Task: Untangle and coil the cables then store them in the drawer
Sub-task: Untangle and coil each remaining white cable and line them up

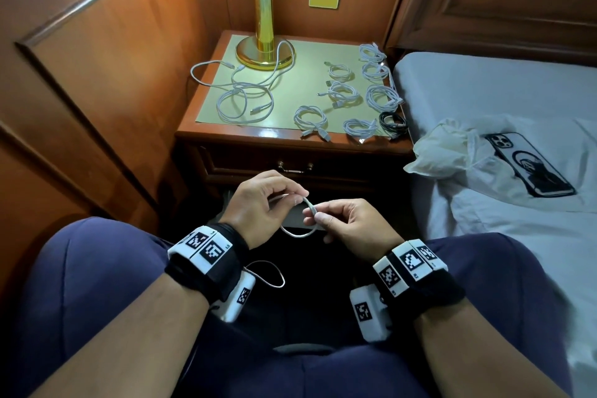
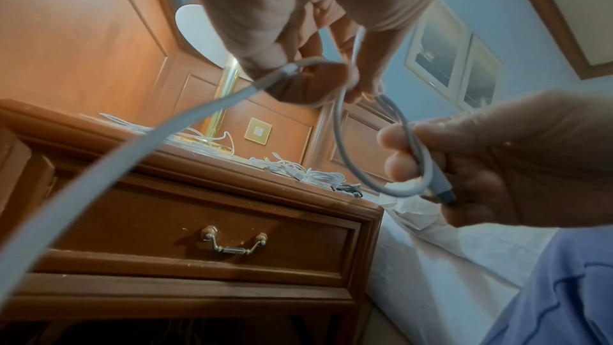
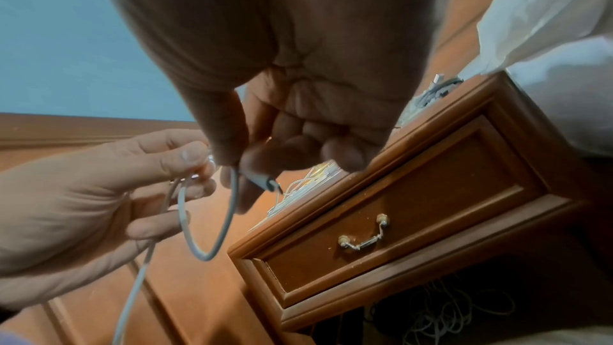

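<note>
In the head view both hands hold one white cable [image 1: 296, 234] over my lap, in front of the nightstand. My left hand [image 1: 298, 199] pinches a small loop of it between thumb and fingers. My right hand [image 1: 318, 216] pinches the end by the connector [image 2: 444, 193]. The rest of the cable trails down past my left wrist [image 1: 273, 283]. A loose tangle of white cables [image 1: 242, 97] lies on the nightstand's left half. Several coiled white cables [image 1: 343, 94] and one coiled black cable [image 1: 392, 121] lie on the right half. The drawer [image 2: 199, 217] below is closed, with its metal handle [image 2: 234, 242] hanging.
A brass lamp [image 1: 265, 52] stands at the back of the nightstand [image 1: 232, 134], with one cable curving around its base. The bed [image 1: 500, 90] is on the right, with a phone [image 1: 529, 165] and a crumpled plastic bag [image 1: 445, 149] on it. Wood panelling closes off the left side.
</note>
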